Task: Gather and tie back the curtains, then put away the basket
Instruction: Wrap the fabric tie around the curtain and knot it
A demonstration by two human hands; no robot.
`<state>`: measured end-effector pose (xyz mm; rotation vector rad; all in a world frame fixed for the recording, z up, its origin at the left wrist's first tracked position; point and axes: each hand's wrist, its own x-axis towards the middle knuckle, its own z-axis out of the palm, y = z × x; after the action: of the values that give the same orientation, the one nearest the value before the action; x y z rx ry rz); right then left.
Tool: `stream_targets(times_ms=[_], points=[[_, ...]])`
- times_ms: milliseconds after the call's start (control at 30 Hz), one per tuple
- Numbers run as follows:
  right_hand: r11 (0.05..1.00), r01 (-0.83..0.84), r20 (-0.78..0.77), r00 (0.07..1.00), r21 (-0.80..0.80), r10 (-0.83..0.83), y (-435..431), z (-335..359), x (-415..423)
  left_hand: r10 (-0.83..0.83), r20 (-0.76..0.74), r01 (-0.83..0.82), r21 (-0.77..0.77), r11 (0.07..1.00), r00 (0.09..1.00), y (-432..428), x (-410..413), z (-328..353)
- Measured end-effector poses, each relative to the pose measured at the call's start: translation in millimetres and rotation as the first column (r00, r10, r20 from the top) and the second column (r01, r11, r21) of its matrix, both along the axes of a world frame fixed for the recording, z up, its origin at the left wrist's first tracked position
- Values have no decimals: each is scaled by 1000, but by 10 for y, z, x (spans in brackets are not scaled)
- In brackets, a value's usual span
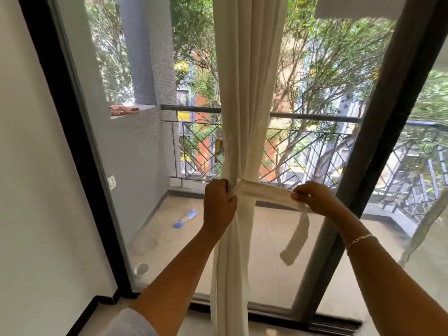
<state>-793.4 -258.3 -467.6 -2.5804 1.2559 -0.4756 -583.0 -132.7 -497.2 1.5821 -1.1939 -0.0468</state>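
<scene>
A cream curtain (244,93) hangs gathered into one bunch in front of the glass balcony door. A matching cloth tie-back band (264,191) is wrapped around it at waist height. My left hand (218,202) grips the bunched curtain and one end of the band on the left side. My right hand (312,197) pinches the band's other end and pulls it out to the right, its loose tail (297,238) dangling below. No basket is in view.
A dark door frame (378,141) rises at the right and a black frame (63,141) borders the white wall at the left. Outside on the balcony floor lie a blue brush (185,218) and a white cup (141,269); a railing (303,146) runs beyond.
</scene>
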Motion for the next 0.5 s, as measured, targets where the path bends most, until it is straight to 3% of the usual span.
stream_targets(times_ms=[67, 133, 233, 333, 500], points=[[974, 154, -56, 985, -165, -165, -63, 88, 122, -41, 2, 41, 19, 999, 999, -33, 13, -34], [953, 234, -42, 968, -192, -246, -107, 172, 290, -159, -136, 154, -48, 987, 978, -15, 18, 1], [958, 274, 18, 962, -82, -273, -270, 220, 557, -308, -349, 319, -27, 947, 885, -53, 73, 52], [967, 249, 215, 942, 59, -256, -439, 226, 817, -371, -497, 441, 27, 897, 784, -149, 161, 63], [963, 37, 533, 827, 267, -179, -535, 295, 1229, -406, -719, 522, -71, 850, 564, -261, 356, 87]])
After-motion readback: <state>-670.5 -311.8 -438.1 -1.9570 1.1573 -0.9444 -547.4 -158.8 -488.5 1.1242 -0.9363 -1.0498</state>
